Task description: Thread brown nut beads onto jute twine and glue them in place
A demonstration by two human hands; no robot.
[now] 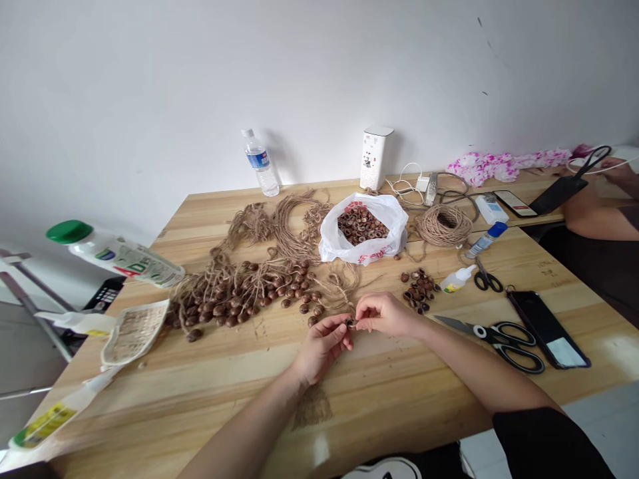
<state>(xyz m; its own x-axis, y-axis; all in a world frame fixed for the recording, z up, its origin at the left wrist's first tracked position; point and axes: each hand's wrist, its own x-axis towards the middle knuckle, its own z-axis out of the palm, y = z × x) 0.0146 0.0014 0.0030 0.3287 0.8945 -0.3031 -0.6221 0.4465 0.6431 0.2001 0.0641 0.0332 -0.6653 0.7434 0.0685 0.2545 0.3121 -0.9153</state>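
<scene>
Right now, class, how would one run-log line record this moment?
left hand: pinching brown bead | right hand: pinching same bead | twine: runs to bead | large scissors: lying right, untouched

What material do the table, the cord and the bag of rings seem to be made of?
Table: pale wood with visible grain and plank joints, matte finish. Cord: likely jute or hemp twine, tan and fuzzy, wound in a coil. Bag: thin white plastic film, crinkled and glossy. Rings: brown, perhaps wood or nutshell; too small to tell.
</scene>
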